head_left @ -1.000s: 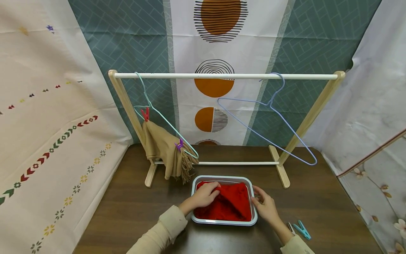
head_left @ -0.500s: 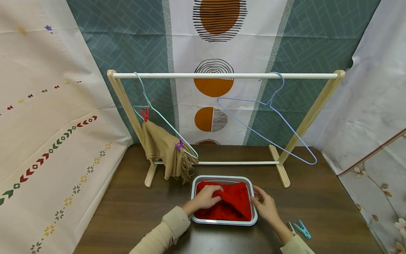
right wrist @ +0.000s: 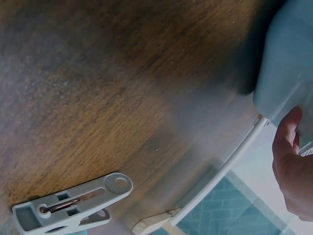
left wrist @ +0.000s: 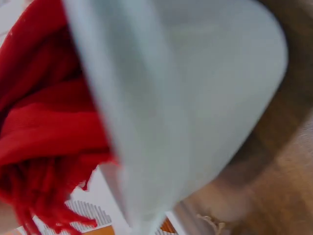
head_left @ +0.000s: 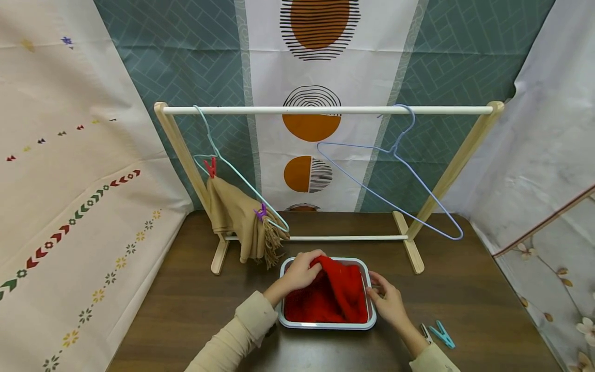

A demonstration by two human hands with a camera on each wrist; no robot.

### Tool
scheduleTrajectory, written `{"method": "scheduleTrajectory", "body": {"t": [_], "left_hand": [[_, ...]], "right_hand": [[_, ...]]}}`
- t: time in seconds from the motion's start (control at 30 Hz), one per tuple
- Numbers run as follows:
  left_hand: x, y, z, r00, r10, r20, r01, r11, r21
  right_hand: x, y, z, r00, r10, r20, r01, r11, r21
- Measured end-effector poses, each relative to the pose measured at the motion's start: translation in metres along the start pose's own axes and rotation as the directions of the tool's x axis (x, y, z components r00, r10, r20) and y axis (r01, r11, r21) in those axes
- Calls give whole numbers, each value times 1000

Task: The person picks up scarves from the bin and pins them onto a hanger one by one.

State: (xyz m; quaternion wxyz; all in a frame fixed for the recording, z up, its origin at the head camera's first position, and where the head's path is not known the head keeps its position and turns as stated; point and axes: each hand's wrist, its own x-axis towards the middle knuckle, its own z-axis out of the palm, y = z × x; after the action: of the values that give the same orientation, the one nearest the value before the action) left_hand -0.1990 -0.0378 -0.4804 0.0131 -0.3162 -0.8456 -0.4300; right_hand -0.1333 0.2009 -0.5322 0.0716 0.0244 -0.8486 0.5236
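A red scarf (head_left: 344, 289) lies bunched in a grey plastic basin (head_left: 325, 326) on the table. My left hand (head_left: 298, 273) pinches the scarf near the basin's back left, raising a fold above the rim. In the left wrist view, folds and fringe of the scarf (left wrist: 54, 127) show beside the basin's pale wall (left wrist: 220, 88). At the basin's right edge my right hand (head_left: 389, 305) holds the rim. The right wrist view shows a finger of the right hand (right wrist: 296, 181) against the basin's outer wall (right wrist: 281, 73).
Behind the basin stands a wooden rack with a white rail (head_left: 279, 110). A mint hanger (head_left: 241, 178) bears a tan scarf (head_left: 237, 212), held by red (head_left: 210, 167) and purple clothespins (head_left: 261, 211). A bare blue hanger (head_left: 358, 181) hangs right. Grey (right wrist: 73, 205) and teal clothespins (head_left: 441, 335) lie at front right.
My left hand has taken hold of the red scarf and moved up and back, lifting a fold of it. The right hand has stayed at the basin's edge.
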Motion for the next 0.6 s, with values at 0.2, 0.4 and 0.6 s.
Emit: {"method": "scheduleTrajectory", "body": {"t": [0.2, 0.4, 0.6], "left_hand": [[9, 7, -10, 995, 20, -101, -21, 1000, -5], [16, 15, -17, 989, 3, -148, -5, 1000, -16], [23, 26, -24, 981, -63, -185, 50, 996, -71]], "right_hand": [[0, 1, 3, 1000, 21, -21, -23, 997, -76], [0, -2, 4, 999, 14, -47, -20, 991, -134], [0, -5, 5, 999, 24, -42, -29, 994, -108]]}}
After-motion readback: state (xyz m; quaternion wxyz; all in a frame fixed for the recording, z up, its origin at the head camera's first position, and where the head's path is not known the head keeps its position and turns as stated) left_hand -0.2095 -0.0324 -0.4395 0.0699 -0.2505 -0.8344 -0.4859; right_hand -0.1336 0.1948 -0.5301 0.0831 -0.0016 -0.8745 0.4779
